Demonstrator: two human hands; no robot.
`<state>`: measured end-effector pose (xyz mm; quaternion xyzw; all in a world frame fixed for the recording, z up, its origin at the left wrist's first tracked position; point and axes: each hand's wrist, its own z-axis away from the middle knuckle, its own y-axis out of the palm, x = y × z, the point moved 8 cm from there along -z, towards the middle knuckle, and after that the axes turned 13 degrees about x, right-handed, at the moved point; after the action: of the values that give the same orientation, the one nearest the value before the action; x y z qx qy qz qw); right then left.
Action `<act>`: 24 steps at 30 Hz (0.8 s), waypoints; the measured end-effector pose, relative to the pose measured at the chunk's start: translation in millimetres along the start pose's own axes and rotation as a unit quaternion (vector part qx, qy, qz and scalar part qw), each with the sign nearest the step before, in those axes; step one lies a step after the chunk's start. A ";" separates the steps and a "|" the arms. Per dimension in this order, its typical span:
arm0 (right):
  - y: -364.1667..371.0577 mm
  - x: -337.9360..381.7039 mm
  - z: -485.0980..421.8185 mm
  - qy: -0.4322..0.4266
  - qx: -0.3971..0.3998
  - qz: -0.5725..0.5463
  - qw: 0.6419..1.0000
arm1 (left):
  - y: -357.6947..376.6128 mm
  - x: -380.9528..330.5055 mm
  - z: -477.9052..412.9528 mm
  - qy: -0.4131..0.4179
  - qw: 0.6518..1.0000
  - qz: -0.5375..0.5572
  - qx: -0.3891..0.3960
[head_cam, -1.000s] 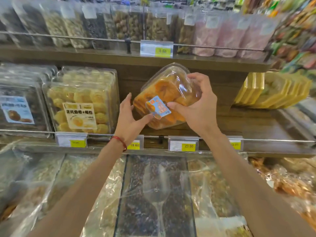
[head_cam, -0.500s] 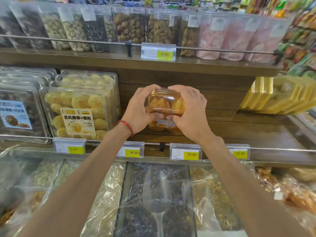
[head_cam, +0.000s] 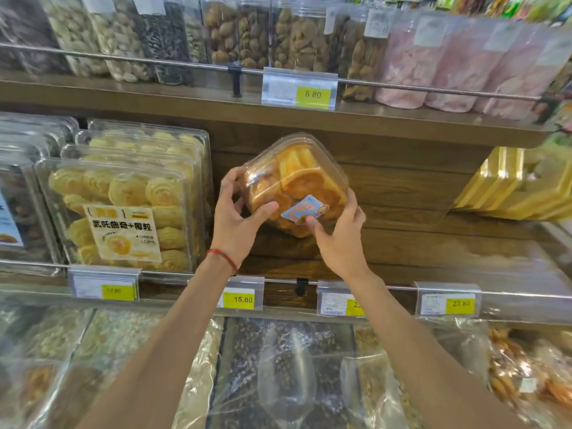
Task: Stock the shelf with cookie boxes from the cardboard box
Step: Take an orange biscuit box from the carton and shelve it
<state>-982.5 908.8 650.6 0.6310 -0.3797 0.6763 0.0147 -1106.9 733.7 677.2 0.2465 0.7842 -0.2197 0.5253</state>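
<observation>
Head view showed the left hand (head_cam: 234, 226) and right hand (head_cam: 342, 239), fingers clamped round a tilted cookie box (head_cam: 294, 178) over the wooden shelf (head_cam: 439, 253), beside stacked cookie packs (head_cam: 123, 199)

The clear cookie box (head_cam: 294, 181) is no longer held low and edge-on as it was half a second ago. It is lifted and tipped back, so its lid and blue label (head_cam: 305, 209) are shown again. The left hand (head_cam: 235, 224) is shifted to its left edge, and the right hand (head_cam: 340, 239) to its lower right corner.
</observation>
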 end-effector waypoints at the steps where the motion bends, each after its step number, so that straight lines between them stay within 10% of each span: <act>1: 0.5 -0.6 -4.0 -0.007 -0.011 -0.003 1.000 | -1.3 5.5 -2.9 -0.005 1.000 -0.001 0.006; 15: 10.8 -0.7 -23.9 -0.102 -0.135 0.030 0.985 | -27.7 83.4 0.1 -0.244 0.961 -0.122 0.041; 24: 7.2 6.4 -10.4 -0.074 -0.165 0.074 0.981 | -22.1 65.8 12.6 -0.259 0.949 -0.177 0.022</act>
<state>-996.2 906.3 653.5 0.6386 -0.5314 0.5551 0.0405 -1133.0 719.1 613.4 0.0498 0.6469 -0.3832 0.6574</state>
